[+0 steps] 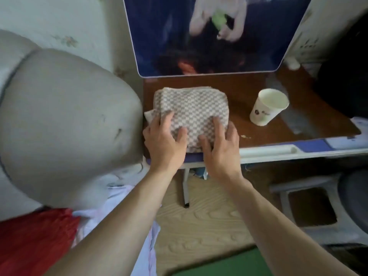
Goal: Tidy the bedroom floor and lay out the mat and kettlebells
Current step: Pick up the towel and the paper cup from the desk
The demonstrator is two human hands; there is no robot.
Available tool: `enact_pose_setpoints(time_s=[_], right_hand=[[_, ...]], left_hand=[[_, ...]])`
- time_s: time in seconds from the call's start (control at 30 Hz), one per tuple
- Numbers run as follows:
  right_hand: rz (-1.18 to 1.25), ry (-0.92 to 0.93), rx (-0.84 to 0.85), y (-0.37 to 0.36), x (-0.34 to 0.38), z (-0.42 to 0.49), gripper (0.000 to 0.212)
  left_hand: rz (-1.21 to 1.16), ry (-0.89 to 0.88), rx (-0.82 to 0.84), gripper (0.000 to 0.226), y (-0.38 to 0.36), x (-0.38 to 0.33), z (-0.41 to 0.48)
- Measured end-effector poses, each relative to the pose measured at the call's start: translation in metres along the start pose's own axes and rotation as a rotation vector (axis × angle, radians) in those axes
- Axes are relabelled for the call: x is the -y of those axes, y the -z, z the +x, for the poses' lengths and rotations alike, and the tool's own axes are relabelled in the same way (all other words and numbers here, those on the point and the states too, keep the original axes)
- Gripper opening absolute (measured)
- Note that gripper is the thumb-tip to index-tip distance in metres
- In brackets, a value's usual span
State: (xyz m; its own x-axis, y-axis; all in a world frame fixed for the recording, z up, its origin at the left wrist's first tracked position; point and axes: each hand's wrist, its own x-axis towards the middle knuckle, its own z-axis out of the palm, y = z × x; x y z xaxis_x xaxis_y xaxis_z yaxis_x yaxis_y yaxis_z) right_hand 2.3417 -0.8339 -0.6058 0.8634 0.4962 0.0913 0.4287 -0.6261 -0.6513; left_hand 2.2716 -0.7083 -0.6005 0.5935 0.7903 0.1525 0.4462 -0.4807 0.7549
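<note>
Both forearms reach out to a folded checked towel (192, 114) at the front left corner of the counter (239, 90). Left hand (165, 140) and right hand (221, 144) lie flat on its near edge, fingers spread, pinching nothing. A paper cup (267, 106) stands tilted toward the counter's right side. Green mat (225, 263) shows only as a corner on the floor; no kettlebells are in view. Judging by this, tidying is under way and the laying-out remains.
</note>
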Motion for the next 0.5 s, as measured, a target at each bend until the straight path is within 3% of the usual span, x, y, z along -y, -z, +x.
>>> enact_pose_setpoints(time_s=[0.17,0.33,0.5], right_hand=[[-0.024,0.063,-0.133,-0.016,-0.016,0.004,0.056],[0.047,0.052,-0.174,-0.013,-0.014,0.005,0.055],[0.194,-0.019,-0.193,-0.005,-0.006,-0.004,0.048]], left_hand=[[-0.048,-0.042,-0.058,0.050,-0.013,0.015,-0.001],[0.048,-0.073,-0.093,0.050,-0.015,0.006,-0.007],[-0.110,-0.045,-0.082,0.043,-0.009,0.005,-0.015]])
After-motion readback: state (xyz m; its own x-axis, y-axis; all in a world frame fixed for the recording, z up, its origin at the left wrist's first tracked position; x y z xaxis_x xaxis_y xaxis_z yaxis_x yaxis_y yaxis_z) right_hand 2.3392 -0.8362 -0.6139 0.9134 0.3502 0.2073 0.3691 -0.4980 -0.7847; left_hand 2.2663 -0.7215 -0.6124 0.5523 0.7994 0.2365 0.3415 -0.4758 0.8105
